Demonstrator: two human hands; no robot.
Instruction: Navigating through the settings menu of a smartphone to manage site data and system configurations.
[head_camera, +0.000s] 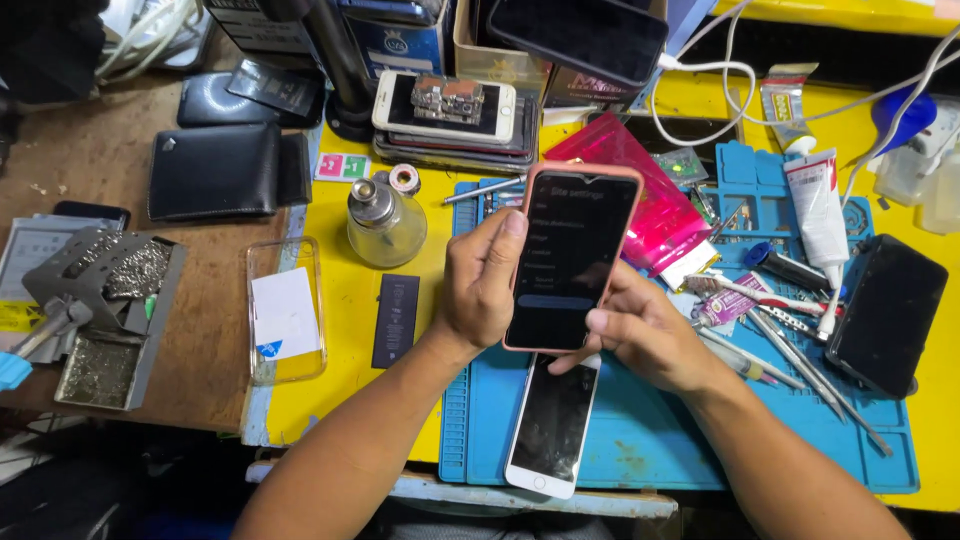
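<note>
Left hand (482, 285): clasped round the left edge of the pink-cased phone (570, 255), thumb on its lit screen.
Right hand (645, 335): gripping the phone's lower right corner, fingers underneath.
Pink-cased phone: raised above the blue mat's (640, 440) middle, tilted toward the far edge.
White phone (552, 425): flat at the mat's near edge, just under both hands.
Tweezers and toothbrush (770, 320): toward the mat's right edge.
Glass bottle (385, 225): beyond the mat's far left corner.

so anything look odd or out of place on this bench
Nothing is spilled. One oddity: a small metal part sits on the screen of the top phone in a stack. Both hands hold a lit phone.
</note>
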